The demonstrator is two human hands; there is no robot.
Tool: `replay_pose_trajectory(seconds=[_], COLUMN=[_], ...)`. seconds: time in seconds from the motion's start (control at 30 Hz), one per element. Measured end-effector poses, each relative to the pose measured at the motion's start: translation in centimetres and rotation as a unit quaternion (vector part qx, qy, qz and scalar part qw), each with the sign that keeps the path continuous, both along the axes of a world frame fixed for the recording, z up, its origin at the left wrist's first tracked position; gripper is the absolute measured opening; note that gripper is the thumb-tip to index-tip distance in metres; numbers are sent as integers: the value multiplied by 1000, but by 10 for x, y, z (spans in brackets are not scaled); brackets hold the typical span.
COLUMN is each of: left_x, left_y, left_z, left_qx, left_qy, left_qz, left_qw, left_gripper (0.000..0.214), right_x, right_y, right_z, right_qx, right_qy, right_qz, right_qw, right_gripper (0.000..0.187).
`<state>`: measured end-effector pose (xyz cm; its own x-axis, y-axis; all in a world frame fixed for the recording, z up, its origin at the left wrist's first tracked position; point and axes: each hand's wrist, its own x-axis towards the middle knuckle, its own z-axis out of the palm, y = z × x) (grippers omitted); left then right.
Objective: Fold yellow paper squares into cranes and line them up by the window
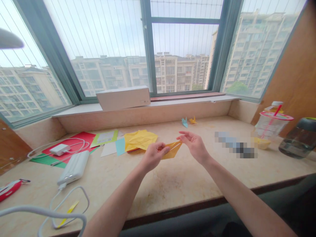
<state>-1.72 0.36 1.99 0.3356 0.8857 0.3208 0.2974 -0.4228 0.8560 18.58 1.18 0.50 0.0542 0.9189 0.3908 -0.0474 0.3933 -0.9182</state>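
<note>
Both my hands hold a folded piece of orange-yellow paper [170, 154] above the stone counter. My left hand [156, 154] pinches its left part, thumb on top. At the upper right corner, my right hand [194, 144] grips the paper between thumb and fingers. A narrow light gap shows between the paper's layers near its top edge. Just behind my left hand lies a creased yellow sheet [139, 140] on other papers. Farther back stand a blue folded paper crane [184, 122] and an orange one [193, 120].
On the left lie red paper [81, 140], a white charger [59, 149], a power bank [74, 167] and looping cables. A white box [123, 98] rests on the sill. At right stand a cup with a red straw [271, 126] and a dark bottle [300, 138], beside a pixelated object [235, 144].
</note>
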Motion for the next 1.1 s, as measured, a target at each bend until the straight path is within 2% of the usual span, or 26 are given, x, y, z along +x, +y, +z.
replay_pose_trajectory(seconds=[0.17,0.27,0.33,0.47,0.6,0.67,0.73,0.87,0.93,1.03,1.1], left_x=[2,4,6,10,15,16,17,19,20,22,22], left_y=[-2,-4,-4,-3,-2,-3,-4,-6,-7,-8,-8], left_z=[0,1,1,-2,-6,-7,-8,-10,-12,-13,-13], left_qx=[-7,-23,-38,-73,-77,-79,-80,-76,-69,-59,-58], left_qy=[-17,-11,-25,-143,-261,-271,-262,-243,-236,-239,-242], left_qz=[-20,-29,-33,-19,47,68,65,18,-5,-17,-1], left_qw=[1000,999,998,987,961,957,960,967,969,969,969], left_gripper=[35,38,38,35,33,32,31,28,29,31,30], right_x=[1,-5,-8,-10,-14,-18,-20,-19,-18,-18,-20], right_y=[-2,-4,-5,-7,-11,-11,-10,-7,-7,-11,-13], right_z=[-2,-2,-1,1,-4,-7,-9,-10,-8,-7,-7], right_qx=[-31,-21,-14,3,-31,-39,-26,8,22,49,60], right_qy=[-62,-80,-48,15,-29,-35,-31,-20,-44,-102,-123], right_qz=[89,54,33,28,116,124,94,-12,-56,-92,-105], right_qw=[994,995,998,999,992,991,995,1000,997,989,985], right_gripper=[48,36,34,48,70,69,59,40,34,29,28])
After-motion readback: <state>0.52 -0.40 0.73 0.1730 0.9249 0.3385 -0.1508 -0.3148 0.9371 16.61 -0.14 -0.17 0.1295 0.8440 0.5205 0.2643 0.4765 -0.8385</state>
